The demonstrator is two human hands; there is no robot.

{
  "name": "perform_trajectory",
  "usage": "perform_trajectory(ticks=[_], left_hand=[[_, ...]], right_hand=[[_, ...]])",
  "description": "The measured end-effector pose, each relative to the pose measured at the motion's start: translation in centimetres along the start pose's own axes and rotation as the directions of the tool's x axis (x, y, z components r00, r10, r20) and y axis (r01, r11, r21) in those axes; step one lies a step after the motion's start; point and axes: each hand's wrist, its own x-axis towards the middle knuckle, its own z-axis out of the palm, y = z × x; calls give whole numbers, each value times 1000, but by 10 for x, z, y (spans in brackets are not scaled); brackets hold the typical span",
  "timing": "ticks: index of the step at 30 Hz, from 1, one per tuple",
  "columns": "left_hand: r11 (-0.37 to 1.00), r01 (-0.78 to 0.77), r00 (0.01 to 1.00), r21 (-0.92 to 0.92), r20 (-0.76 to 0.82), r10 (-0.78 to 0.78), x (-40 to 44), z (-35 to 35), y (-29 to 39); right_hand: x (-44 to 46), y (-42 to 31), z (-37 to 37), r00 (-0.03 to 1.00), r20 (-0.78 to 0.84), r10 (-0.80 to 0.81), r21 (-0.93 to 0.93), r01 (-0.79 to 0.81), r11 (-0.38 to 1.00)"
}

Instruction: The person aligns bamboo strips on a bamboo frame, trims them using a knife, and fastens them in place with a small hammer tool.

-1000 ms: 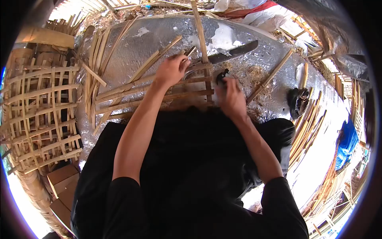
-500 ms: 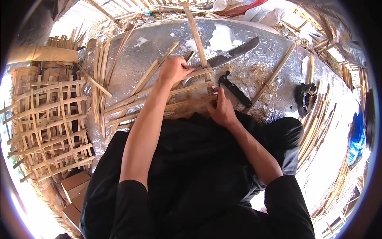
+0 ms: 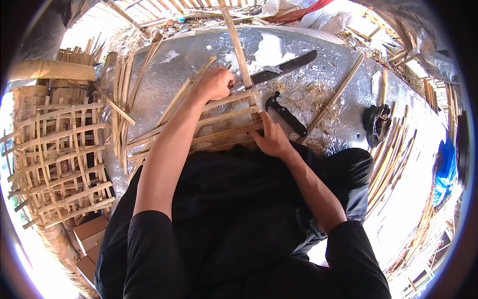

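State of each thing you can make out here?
Left hand: curled; what it holds is unclear.
Right hand: at the strip ends, grip unclear.
Strips: laid side by side.
Machete: blade bare.
Black tool: lying on the silver sheet, not held.
Lattice: woven, with gaps.
Blue sheet: crumpled.

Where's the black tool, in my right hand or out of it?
Out: the black tool lies on the silver sheet beside the right hand, whose fingers are at the ends of the wooden strips.
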Motion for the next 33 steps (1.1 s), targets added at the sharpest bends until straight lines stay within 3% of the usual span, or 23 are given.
perform_trajectory(ticks=[3, 7, 9, 12, 15, 21, 23, 26, 29, 33], left_hand=[[999, -26, 982, -27, -185, 21, -10, 6, 1], [984, -77, 902, -163, -432, -1, -27, 20, -8], [961, -36, 902, -273, -423, -86, -34, 19, -6], [936, -34, 892, -350, -433, -130, -47, 14, -3], [924, -46, 885, -380, -444, -138, -55, 16, -7], [890, 128, 919, -437, -285, -272, -65, 11, -6], [849, 201, 927, -489, -184, -326, -68, 1, -1], [930, 65, 920, -362, -339, -196, -64, 12, -8], [932, 130, 894, -337, -366, -257, -66, 9, 2], [975, -9, 832, -222, -542, -116, -58, 20, -3]], right_hand=[[-1, -2, -2, 988, 94, 122, 70, -128, 989], [-3, -16, 4, 986, 23, 166, -132, -161, 978], [-3, -13, 6, 986, 7, 164, -159, -161, 974], [1, -5, 2, 998, -32, 45, -45, -47, 998], [5, -25, -10, 971, 35, 235, 48, -237, 970], [5, -12, -2, 972, 13, 234, 423, -217, 880], [6, -8, 0, 974, -3, 227, 405, -206, 891], [8, -8, 0, 975, 5, 224, 327, -213, 921], [13, 0, 0, 984, -13, 175, 268, -165, 949], [12, 11, 3, 987, -22, 159, 241, -149, 959]])
